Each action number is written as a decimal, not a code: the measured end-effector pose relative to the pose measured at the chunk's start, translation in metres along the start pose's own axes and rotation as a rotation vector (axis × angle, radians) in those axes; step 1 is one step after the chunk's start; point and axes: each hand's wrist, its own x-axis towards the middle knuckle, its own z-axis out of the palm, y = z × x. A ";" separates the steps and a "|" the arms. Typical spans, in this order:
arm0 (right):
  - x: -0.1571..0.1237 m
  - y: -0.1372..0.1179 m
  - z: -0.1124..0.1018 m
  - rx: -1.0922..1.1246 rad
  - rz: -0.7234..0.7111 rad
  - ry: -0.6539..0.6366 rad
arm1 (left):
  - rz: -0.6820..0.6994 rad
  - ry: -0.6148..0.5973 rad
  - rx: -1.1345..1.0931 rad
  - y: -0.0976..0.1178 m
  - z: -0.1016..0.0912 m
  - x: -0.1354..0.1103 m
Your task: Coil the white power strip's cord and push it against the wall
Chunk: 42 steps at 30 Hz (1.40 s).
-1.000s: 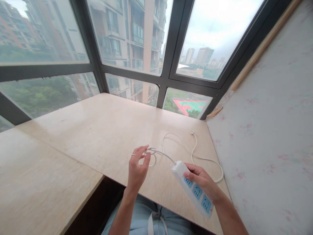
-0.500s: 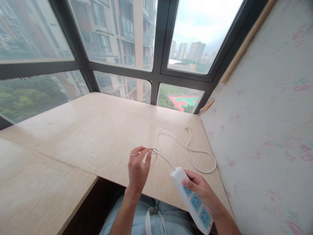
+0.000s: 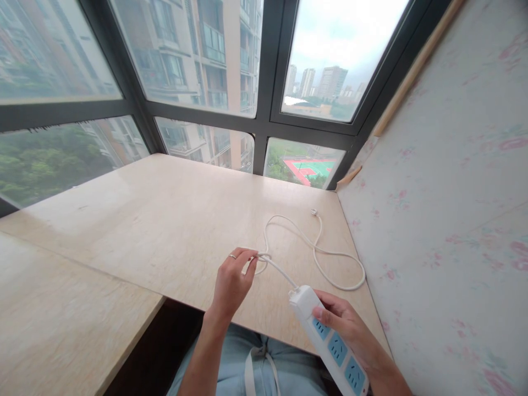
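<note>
A white power strip (image 3: pixel 328 341) with blue sockets is held in my right hand (image 3: pixel 344 324), low at the near edge of the wooden desk (image 3: pixel 165 220). Its white cord (image 3: pixel 317 253) runs from the strip's top end to my left hand (image 3: pixel 233 283), whose fingers are pinched on a small loop of it. Beyond that hand the cord lies in wide curves on the desk and ends in a white plug (image 3: pixel 314 212) near the far right corner. A ring shows on a finger of my left hand.
Large dark-framed windows (image 3: pixel 264 110) stand behind the desk. A wall with pale flowered paper (image 3: pixel 445 192) closes the right side. A second wooden board (image 3: pixel 61 319) adjoins the desk at lower left, with a dark gap beside my lap.
My left hand has drawn slightly down and right while keeping its pinch on the cord loop. The power strip in my right hand has shifted a little lower. The view has settled.
</note>
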 end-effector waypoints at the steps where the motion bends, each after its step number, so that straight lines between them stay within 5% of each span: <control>1: 0.000 0.001 0.000 0.018 0.011 0.007 | 0.010 -0.006 0.000 0.002 -0.001 -0.001; 12: 0.013 0.010 0.022 0.096 0.014 -0.016 | 0.030 -0.056 0.062 0.015 -0.004 -0.003; 22: 0.030 0.005 0.041 0.200 -0.064 0.008 | 0.164 0.058 0.110 0.038 0.024 -0.018; 28: 0.034 0.010 0.044 0.175 -0.100 0.091 | 0.075 0.058 0.056 0.035 0.027 -0.023; 37: 0.034 0.019 0.042 0.133 -0.129 0.164 | -0.025 -0.143 0.012 0.037 0.018 -0.022; 42: 0.036 0.024 0.040 0.022 -0.169 0.170 | -0.044 -0.089 0.063 0.037 0.017 -0.023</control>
